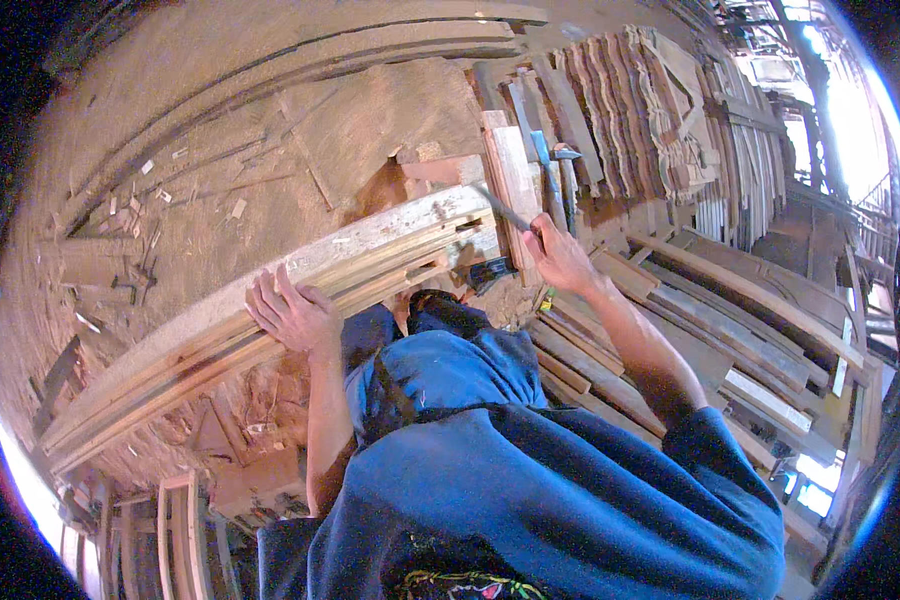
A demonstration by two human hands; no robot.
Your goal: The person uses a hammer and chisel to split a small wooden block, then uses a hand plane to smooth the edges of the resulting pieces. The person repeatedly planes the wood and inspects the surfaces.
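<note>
A long pale wooden beam (365, 243) with slots cut in its near side stretches from the lower left to the middle of the head view. My left hand (298, 308) lies across it, fingers spread over its top. At the beam's right end, my right hand (560, 258) is closed around a narrow dark tool (505, 208), whose far end meets the beam near its end. The exact kind of tool does not show. Just beyond, an upright wooden block (507, 165) stands beside the beam end. A blue-handled tool (541, 147) lies right of that block.
Stacked planks (720, 325) fill the right side. Rough-edged boards (610, 110) stand in a row at the far right. Long curved-looking timbers (370, 50) lie on the dusty ground at the back, with wood scraps (147, 167) scattered left. Wooden frames (177, 530) stand at lower left.
</note>
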